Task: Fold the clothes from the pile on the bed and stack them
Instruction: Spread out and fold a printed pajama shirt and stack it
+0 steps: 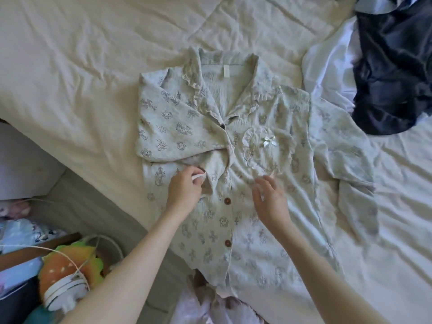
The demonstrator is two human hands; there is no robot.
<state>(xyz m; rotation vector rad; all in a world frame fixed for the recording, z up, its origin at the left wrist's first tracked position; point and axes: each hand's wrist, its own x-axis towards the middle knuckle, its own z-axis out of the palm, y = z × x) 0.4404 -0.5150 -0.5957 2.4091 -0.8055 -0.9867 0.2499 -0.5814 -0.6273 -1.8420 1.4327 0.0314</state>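
Note:
A pale green printed pyjama shirt [233, 230] lies face up across the bed [70, 54], collar toward the far side, brown buttons down its front. Its left sleeve is folded in over the chest; the right sleeve spreads out to the right. My left hand [184, 190] pinches the cuff edge of the folded sleeve near the button placket. Just right of the placket, my right hand [268, 199] hovers over the shirt front with fingers relaxed and holds nothing. A pile of unfolded clothes with a dark navy garment [392, 66] on white fabric sits at the far right.
The bed's near edge runs diagonally at the lower left. Beside it on the floor lie a plush toy [70, 265], a white cable and other clutter. A pink garment [205, 307] hangs at the bed's near edge below the shirt hem.

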